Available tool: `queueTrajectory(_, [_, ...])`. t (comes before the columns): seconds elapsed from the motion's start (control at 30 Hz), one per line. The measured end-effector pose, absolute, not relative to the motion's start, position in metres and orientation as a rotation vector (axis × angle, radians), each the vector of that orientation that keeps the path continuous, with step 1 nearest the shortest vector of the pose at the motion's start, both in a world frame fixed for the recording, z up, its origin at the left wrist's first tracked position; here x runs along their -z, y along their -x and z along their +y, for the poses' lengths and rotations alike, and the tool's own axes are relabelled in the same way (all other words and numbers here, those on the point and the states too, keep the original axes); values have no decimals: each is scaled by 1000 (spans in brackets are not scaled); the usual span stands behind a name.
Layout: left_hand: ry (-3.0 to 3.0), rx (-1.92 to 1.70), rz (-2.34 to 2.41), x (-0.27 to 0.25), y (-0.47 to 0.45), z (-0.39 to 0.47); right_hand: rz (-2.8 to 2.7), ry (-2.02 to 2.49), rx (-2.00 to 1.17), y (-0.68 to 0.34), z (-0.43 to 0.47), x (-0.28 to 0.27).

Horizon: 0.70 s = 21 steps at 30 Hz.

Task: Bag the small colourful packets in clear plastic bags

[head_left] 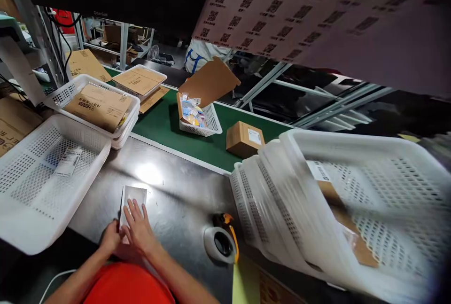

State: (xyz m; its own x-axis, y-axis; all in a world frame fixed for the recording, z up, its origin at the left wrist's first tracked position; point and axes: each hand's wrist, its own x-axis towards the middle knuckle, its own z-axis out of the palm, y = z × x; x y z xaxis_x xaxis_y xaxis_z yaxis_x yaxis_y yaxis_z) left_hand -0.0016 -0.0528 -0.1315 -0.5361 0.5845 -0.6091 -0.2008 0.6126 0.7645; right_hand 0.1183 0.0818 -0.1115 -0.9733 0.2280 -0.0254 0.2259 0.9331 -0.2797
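Both forearms are reaching up from the bottom edge over an orange sleeve or garment (pixel 128 287); the right hand (pixel 139 229) is lying flat, fingers spread, on a small flat white packet (pixel 131 200), while the left hand (pixel 111 237) is curling at the packet's near left corner, seemingly pinching its edge, though how firmly I cannot tell; the packet is resting on the steel worktable (pixel 176 200), near its front edge; judging from this, the step in hand is pressing or smoothing the packet down, and any next move is calling for a firmer grasp on an edge; just right, a tape dispenser (pixel 221 243) is sitting on the steel; an empty white basket with a label (pixel 42 177) is lying to the left, a blurred stack of baskets (pixel 334 210) to the right; beyond, a green conveyor belt (pixel 165 125) is carrying a small cardboard box (pixel 244 138) and an opened box in a basket (pixel 199 113).
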Motion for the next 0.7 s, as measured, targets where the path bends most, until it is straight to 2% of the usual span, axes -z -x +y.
queueTrajectory(0.27, [-42, -1265, 1392, 132, 7, -70, -3074, 219, -503, -114, 82, 149])
queueTrajectory(0.47, [25, -1375, 1232, 127, 11, -79, -2818, 115, -667, -139, 46, 169])
queueTrajectory(0.7, [41, -1365, 1244, 121, 16, -91, -2791, 214, -806, -117, 24, 162])
